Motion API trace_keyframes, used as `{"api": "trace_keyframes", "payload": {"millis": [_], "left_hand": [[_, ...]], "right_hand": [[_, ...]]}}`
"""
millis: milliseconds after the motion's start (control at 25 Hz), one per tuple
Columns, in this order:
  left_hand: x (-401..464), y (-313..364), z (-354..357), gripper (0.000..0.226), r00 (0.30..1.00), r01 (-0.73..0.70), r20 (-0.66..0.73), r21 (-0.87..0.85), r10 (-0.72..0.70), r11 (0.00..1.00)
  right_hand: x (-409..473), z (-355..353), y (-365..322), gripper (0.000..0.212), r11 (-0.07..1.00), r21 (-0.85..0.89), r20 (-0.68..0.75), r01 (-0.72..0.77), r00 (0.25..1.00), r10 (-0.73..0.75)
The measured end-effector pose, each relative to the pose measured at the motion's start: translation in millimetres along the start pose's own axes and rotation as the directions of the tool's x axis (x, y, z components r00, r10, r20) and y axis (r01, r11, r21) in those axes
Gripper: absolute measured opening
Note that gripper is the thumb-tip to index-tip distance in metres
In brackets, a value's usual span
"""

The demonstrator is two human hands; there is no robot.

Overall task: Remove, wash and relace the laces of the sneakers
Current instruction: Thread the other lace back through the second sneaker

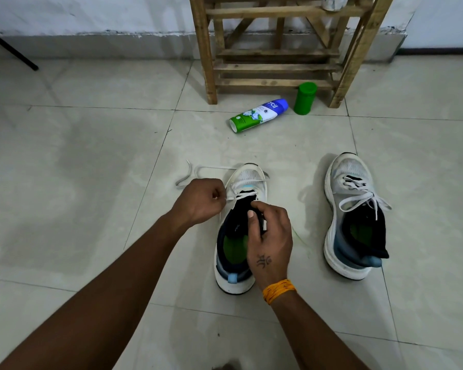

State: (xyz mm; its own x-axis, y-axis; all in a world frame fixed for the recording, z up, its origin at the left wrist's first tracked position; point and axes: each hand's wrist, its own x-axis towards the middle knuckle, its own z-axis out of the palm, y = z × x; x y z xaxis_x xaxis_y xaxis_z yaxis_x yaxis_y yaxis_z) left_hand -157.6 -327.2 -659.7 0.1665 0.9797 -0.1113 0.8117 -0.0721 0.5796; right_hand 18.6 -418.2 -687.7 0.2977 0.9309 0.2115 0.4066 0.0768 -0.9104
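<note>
1. Pinching the white lace [231, 196] between curled fingers, the left hand [201, 200] sits just beside the near sneaker [239, 231], at its eyelet row; the strand runs from that pinch straight across to the eyelets near the toe.
2. Just across the pinch, the right hand [269, 237] clamps the dark tongue [245, 202] and collar of the same shoe, thumb on top, steadying it against the tile floor [91, 182].
3. Beyond the left hand's knuckles, the freed length of lace lies in loose curls on the tile, so I judge the unlacing of this shoe to be nearly finished, with only the lowest crossings left.
4. Well to the right of both hands stands the second sneaker [354, 217], laces [361, 196] threaded but untied.
5. Risk: a hard sideways tug could jam the lace tip in an eyelet and drag the shoe, since the right hand holds only the tongue, not the sole.
6. Risk: the pinch is small; a slick lace could slip out of it mid-pull.
7. Risk: the loose tail on the floor may knot on itself if it is pulled in a heap.
8. Farther off, past the toe, a spray can [259, 114] lies on its side near a green cap [305, 98] and a wooden rack [278, 49], clear of the pull.
</note>
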Motion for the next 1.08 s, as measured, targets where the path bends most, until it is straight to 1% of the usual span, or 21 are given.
{"api": "trace_keyframes", "payload": {"millis": [80, 160, 240, 280, 320, 400, 440, 480, 520, 560, 640, 720, 760, 880, 960, 1000, 1080], "left_hand": [[-0.4, -1.7, 1.8, 0.010, 0.999, 0.048, -0.002, -0.044, -0.048, 0.998], [-2.4, -4.9, 3.6, 0.014, 0.992, 0.120, -0.021, -0.140, -0.124, 0.983], [-3.7, -1.5, 8.8, 0.015, 0.987, 0.119, -0.084, -0.213, -0.140, 0.970], [-2.2, 3.6, 12.0, 0.016, 0.983, 0.105, -0.128, -0.216, -0.135, 0.971], [1.2, 10.8, 14.8, 0.020, 0.978, 0.099, -0.162, -0.184, -0.130, 0.978], [10.1, 25.3, 18.1, 0.024, 0.980, 0.102, -0.169, -0.029, -0.106, 0.994], [14.5, 31.0, 18.7, 0.021, 0.982, 0.097, -0.167, 0.031, -0.091, 0.995], [18.0, 34.5, 18.6, 0.020, 0.980, 0.095, -0.176, 0.034, -0.088, 0.995], [21.0, 34.1, 19.3, 0.023, 0.974, 0.104, -0.198, -0.022, -0.106, 0.994], [21.8, 33.1, 19.0, 0.029, 0.962, 0.128, -0.223, -0.129, -0.155, 0.983], [18.5, 34.0, 16.4, 0.035, 0.927, 0.181, -0.238, -0.393, -0.290, 0.902], [15.5, 41.0, 10.7, 0.029, 0.902, 0.204, -0.182, -0.622, -0.393, 0.756], [15.7, 45.1, 7.2, 0.028, 0.895, 0.203, -0.155, -0.694, -0.419, 0.691], [16.4, 59.0, -5.0, 0.030, 0.892, 0.211, -0.077, -0.799, -0.445, 0.562], [15.6, 65.7, -13.6, 0.031, 0.899, 0.225, -0.012, -0.846, -0.439, 0.483], [15.3, 68.5, -18.4, 0.030, 0.906, 0.218, 0.000, -0.857, -0.424, 0.467], [15.3, 76.3, -29.2, 0.026, 0.925, 0.189, -0.009, -0.856, -0.379, 0.480]], "right_hand": [[0.3, 0.2, -0.4, 0.020, 1.000, 0.000, 0.002, 0.000, 1.000, 0.000], [0.1, -0.2, -0.5, 0.020, 1.000, 0.003, 0.007, -0.001, 1.000, 0.001], [0.1, -0.9, -0.1, 0.020, 1.000, 0.004, 0.010, -0.001, 1.000, 0.000], [0.3, -1.1, 0.0, 0.020, 1.000, 0.002, 0.013, -0.001, 1.000, 0.001], [0.7, -0.8, 0.0, 0.020, 1.000, -0.001, 0.016, -0.003, 1.000, 0.003], [0.3, -0.5, -1.0, 0.019, 1.000, -0.004, 0.018, -0.006, 1.000, 0.006], [-0.2, -0.7, -1.5, 0.019, 1.000, -0.007, 0.017, -0.005, 1.000, 0.005], [-0.6, -1.0, -1.6, 0.019, 1.000, -0.013, 0.015, -0.002, 1.000, 0.002], [-0.9, -1.8, -1.1, 0.020, 1.000, -0.021, 0.011, 0.000, 1.000, 0.000], [-0.8, -2.9, 0.3, 0.021, 1.000, -0.030, 0.008, -0.001, 1.000, 0.001], [0.4, -5.5, 3.0, 0.022, 0.999, -0.041, 0.016, -0.008, 1.000, 0.008], [1.2, -6.0, 2.3, 0.020, 0.999, -0.054, 0.051, -0.001, 0.999, 0.003], [1.9, -5.7, 0.2, 0.019, 0.998, -0.061, 0.068, 0.008, 0.998, -0.004], [8.1, -4.6, -3.9, 0.012, 0.996, -0.082, 0.096, 0.026, 0.995, -0.018], [13.0, -3.9, -3.3, 0.011, 0.990, -0.132, 0.101, 0.039, 0.995, -0.025], [14.4, -4.3, -2.8, 0.012, 0.988, -0.151, 0.098, 0.035, 0.995, -0.020], [14.0, -5.0, -4.8, 0.013, 0.983, -0.183, 0.085, 0.017, 0.996, -0.001]]}}
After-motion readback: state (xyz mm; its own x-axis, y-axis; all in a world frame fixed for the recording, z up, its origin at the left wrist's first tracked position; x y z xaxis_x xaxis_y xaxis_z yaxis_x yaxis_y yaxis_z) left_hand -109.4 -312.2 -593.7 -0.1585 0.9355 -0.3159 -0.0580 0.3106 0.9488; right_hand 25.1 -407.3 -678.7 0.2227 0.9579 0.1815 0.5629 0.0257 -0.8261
